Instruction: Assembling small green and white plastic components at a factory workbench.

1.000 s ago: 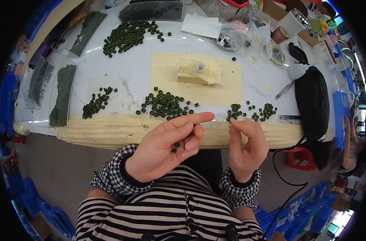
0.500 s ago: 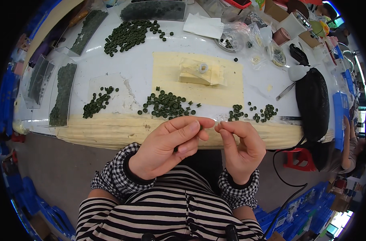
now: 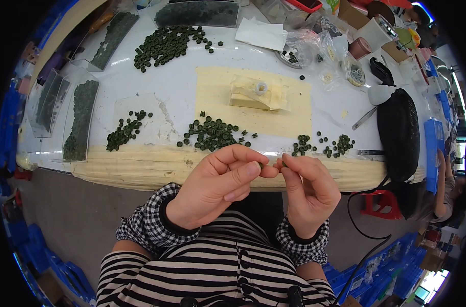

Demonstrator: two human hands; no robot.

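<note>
Tiny green ring [image 3: 260, 165] pinched between left hand [image 3: 217, 187] fingers [image 3: 243, 171], above desk [image 3: 156, 110] edge. Right hand [image 3: 307, 192] fingers [image 3: 284, 165] closed, touching. Loose pinch: might slip, drop onto lap, get lost.

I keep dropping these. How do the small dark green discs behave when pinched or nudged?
Likely light: the left hand and right hand pinch one small dark green disc at the fingertips. Probably hard and smooth, so slippery. The pile of discs mostly lies flat; one on edge may roll.
</note>
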